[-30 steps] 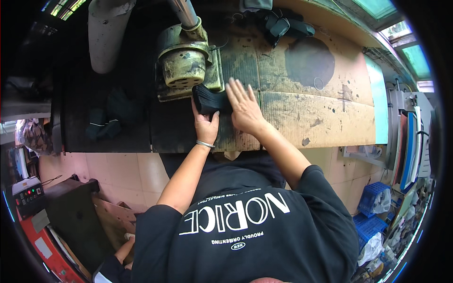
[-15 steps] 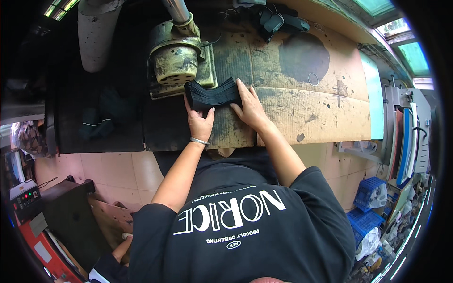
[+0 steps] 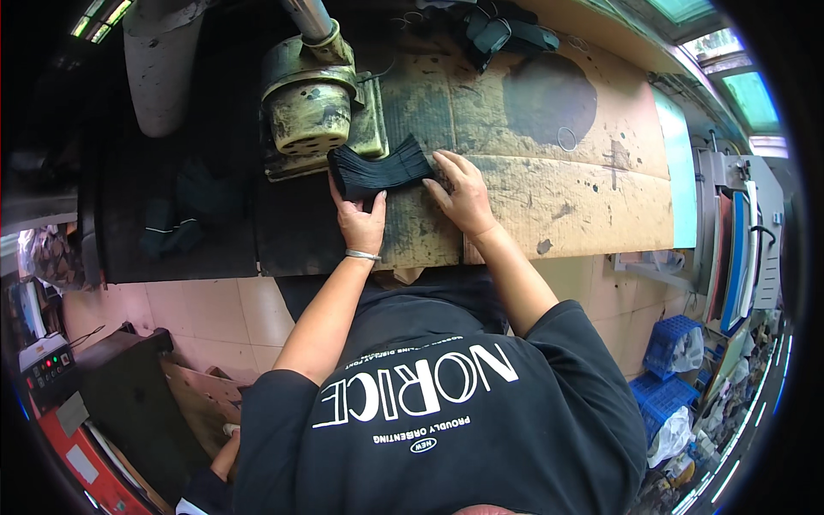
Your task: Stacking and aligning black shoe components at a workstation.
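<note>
A thick stack of thin black pieces (image 3: pixel 380 174), bowed with its middle dipped, is held just in front of a stained, cream-coloured machine (image 3: pixel 309 116). My left hand (image 3: pixel 359 221) grips the left end of the stack, its thumb on the near side and its fingers partly hidden behind. Beside the right end is my right hand (image 3: pixel 465 193), fingers and thumb spread apart. The thumb lies at the edge of the stack; whether it touches is hard to tell. A metal bangle (image 3: pixel 363 255) circles my left wrist.
Stained cardboard (image 3: pixel 532 206) covers the right of the table, with a thin pale ring (image 3: pixel 566 139) on it. Dark banded bundles lie at the back (image 3: pixel 493 34) and on the left (image 3: pixel 170 233). A grey pipe (image 3: pixel 160 77) hangs at upper left. Another person's arm (image 3: pixel 227 455) shows at lower left.
My right hand has eased off the stack's right end, and its fingers have moved slightly right. The stack's right end has fanned a little; my left hand keeps its grip.
</note>
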`<act>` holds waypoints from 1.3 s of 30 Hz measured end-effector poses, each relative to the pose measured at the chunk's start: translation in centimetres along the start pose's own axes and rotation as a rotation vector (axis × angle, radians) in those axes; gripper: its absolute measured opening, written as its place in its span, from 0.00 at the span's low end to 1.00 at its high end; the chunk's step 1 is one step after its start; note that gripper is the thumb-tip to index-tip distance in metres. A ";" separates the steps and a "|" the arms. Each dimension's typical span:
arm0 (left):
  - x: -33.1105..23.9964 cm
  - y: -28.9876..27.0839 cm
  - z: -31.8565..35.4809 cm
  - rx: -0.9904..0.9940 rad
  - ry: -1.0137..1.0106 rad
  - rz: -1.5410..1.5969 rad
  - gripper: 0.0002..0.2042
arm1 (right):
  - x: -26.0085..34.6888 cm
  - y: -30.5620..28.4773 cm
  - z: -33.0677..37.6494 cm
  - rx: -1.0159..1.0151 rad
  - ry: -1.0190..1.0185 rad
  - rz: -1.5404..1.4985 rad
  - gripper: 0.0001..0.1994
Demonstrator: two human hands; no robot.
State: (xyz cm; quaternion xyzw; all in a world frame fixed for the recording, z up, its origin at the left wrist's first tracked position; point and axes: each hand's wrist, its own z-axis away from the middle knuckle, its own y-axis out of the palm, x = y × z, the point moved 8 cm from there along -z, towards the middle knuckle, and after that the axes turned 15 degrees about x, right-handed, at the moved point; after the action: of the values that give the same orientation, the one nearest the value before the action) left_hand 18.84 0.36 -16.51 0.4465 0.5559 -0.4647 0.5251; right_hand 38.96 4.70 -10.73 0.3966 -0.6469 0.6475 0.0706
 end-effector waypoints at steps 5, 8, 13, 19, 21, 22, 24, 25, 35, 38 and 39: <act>0.0 0.1 0.1 -0.016 0.003 -0.019 0.46 | 0.9 -0.1 1.0 -0.095 -0.052 0.089 0.16; -0.1 0.1 0.1 -0.024 -0.018 -0.039 0.46 | 0.8 0.1 1.5 -0.134 -0.061 0.118 0.15; 0.2 -0.2 0.1 -0.027 0.034 -0.070 0.47 | 0.6 0.1 1.8 -0.120 0.021 -0.004 0.14; 0.3 -0.1 0.1 -0.032 0.050 -0.099 0.47 | -3.8 1.6 0.4 0.017 0.341 -0.541 0.11; 0.0 -0.2 0.1 -0.039 0.058 -0.111 0.47 | -3.2 1.0 -0.4 0.086 0.351 -0.432 0.11; -0.1 -0.1 0.2 -0.034 0.034 -0.107 0.46 | -3.3 0.8 -0.7 0.086 0.349 -0.432 0.11; -0.1 -0.1 0.2 -0.029 0.009 -0.104 0.46 | -2.2 -0.2 -1.7 0.073 0.176 -0.207 0.11; -0.1 0.0 0.2 -0.026 0.004 -0.091 0.46 | -2.3 -0.4 -1.9 0.073 0.176 -0.207 0.11; 0.0 0.1 0.1 -0.013 -0.010 -0.081 0.46 | -2.4 -0.1 -3.2 0.133 0.105 -0.164 0.07; 0.1 0.2 0.0 -0.009 -0.014 -0.066 0.46 | -3.2 -1.2 -2.7 0.070 0.180 -0.151 0.07; 0.1 0.2 0.1 -0.011 -0.016 -0.065 0.46 | -3.4 -2.0 -2.3 0.014 0.216 -0.149 0.08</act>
State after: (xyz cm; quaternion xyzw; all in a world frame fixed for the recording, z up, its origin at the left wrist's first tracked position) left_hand 18.99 0.33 -16.62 0.4215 0.5687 -0.4819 0.5164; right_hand 41.54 8.50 -10.89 0.3720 -0.5996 0.6840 0.1853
